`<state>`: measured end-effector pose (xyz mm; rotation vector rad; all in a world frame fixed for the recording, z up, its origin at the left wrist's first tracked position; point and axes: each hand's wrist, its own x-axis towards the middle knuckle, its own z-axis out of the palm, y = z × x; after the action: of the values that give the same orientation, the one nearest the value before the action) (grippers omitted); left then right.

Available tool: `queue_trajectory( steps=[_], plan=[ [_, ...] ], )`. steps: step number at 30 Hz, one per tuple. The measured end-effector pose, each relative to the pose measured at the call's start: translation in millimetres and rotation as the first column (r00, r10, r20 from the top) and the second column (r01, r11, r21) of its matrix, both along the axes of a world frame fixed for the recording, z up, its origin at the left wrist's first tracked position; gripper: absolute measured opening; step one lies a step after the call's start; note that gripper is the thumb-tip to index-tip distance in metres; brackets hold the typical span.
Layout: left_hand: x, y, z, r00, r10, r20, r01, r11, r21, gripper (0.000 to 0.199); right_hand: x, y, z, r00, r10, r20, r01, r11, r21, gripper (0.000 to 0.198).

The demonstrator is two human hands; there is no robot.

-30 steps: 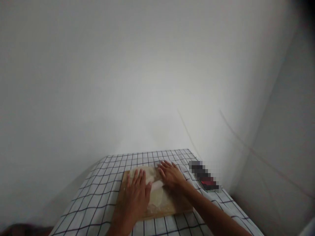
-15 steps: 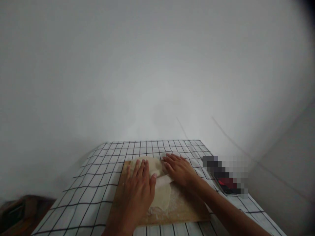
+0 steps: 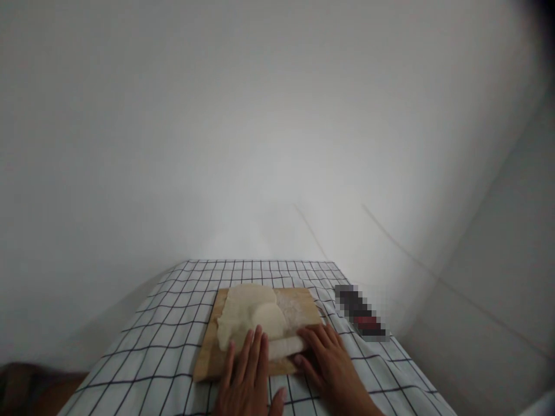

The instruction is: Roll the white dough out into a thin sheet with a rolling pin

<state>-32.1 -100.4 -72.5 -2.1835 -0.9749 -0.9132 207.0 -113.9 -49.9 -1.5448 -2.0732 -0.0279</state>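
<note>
A pale rolling pin (image 3: 286, 348) lies crosswise over the near part of a flattened sheet of dough (image 3: 246, 309), whose edge is uneven. My left hand (image 3: 249, 370) rests flat over the pin's left part, fingers stretched forward and thumb apart; it hides that end. Around the pin's right end, my right hand (image 3: 327, 361) is curled, with its fingers on the far side and thumb on the near side. Beneath the dough is a wooden board (image 3: 208, 364), dusted with flour at its right.
A white tablecloth (image 3: 156, 341) with a black grid covers the table. On its right edge lies a blurred-out dark and red object (image 3: 362, 315). A white wall (image 3: 260, 144) stands behind the table. Something brown (image 3: 39, 387) sits low at the left.
Both hands and the rolling pin have moved back toward me, uncovering more dough at the far side. The view has shifted slightly.
</note>
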Motion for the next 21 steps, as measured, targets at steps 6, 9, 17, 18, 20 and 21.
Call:
queue_trajectory(
  steps=[6, 9, 17, 18, 20, 21],
  plan=[
    [-32.9, -4.3, 39.7, 0.981, -0.139, 0.135, 0.187, 0.862, -0.470, 0.041, -2.5, -0.6, 5.3, 1.000, -0.012, -0.024, 0.010, 0.999, -0.048, 0.039],
    [-48.2, 16.7, 85.9, 0.923, 0.134, 0.361, 0.179, 0.681, -0.710, 0.044, -5.1, 0.3, 7.6, 1.000, 0.006, -0.023, -0.008, 0.997, -0.082, 0.046],
    [16.4, 92.3, 137.0, 0.970, 0.210, -0.123, -0.231, 0.637, -0.735, 0.026, -1.5, 5.2, 5.2, 0.983, -0.014, -0.180, 0.001, 0.998, -0.068, 0.022],
    [28.2, 98.3, 135.6, 0.972, 0.179, -0.153, -0.233, 0.643, -0.729, 0.026, -0.6, 5.5, 4.5, 0.979, -0.018, -0.204, 0.006, 0.998, -0.058, 0.021],
    [46.2, 106.6, 133.4, 0.978, 0.058, -0.202, -0.189, 0.663, -0.724, 0.031, 0.8, 5.7, 3.7, 0.968, -0.014, -0.249, 0.003, 0.999, -0.045, 0.020],
    [51.8, 108.8, 133.1, 0.974, -0.022, -0.227, -0.154, 0.671, -0.725, 0.037, 1.3, 5.8, 3.5, 0.962, -0.009, -0.272, -0.002, 0.999, -0.039, 0.019]
  ],
)
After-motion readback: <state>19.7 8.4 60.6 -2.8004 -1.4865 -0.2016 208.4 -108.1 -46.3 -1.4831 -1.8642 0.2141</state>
